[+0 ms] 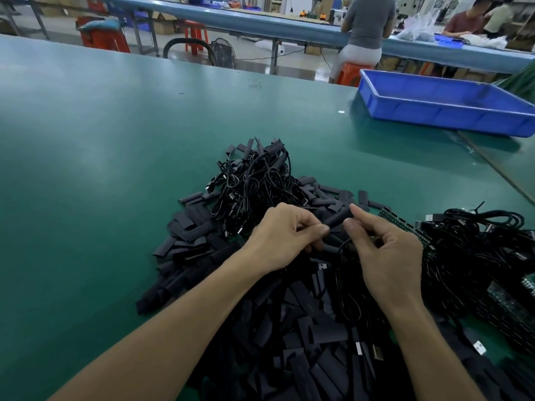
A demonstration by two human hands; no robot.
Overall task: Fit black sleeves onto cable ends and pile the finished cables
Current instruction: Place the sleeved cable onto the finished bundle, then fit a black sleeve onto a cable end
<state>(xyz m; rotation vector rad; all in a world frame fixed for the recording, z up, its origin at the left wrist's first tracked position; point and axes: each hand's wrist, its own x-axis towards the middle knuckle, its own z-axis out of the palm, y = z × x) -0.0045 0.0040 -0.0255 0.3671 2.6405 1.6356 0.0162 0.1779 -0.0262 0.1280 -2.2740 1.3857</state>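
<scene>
Both my hands meet above a heap of flat black sleeves point(292, 322) on the green table point(101, 157). My left hand point(285, 235) pinches the near end of a black sleeve point(338, 218) between thumb and forefinger. My right hand point(385, 250) pinches the sleeve's other end, and a thin black cable point(343, 246) loops down from under its fingers. Behind the hands lies a pile of sleeved cables point(254, 180). A tangle of bare black cables point(486, 250) sits to the right.
A blue plastic tray point(443, 108) stands at the back right of the table. Green circuit boards point(405, 224) lie beside the bare cables at the right. Other people sit at a long blue bench beyond. The table's left half is bare green surface.
</scene>
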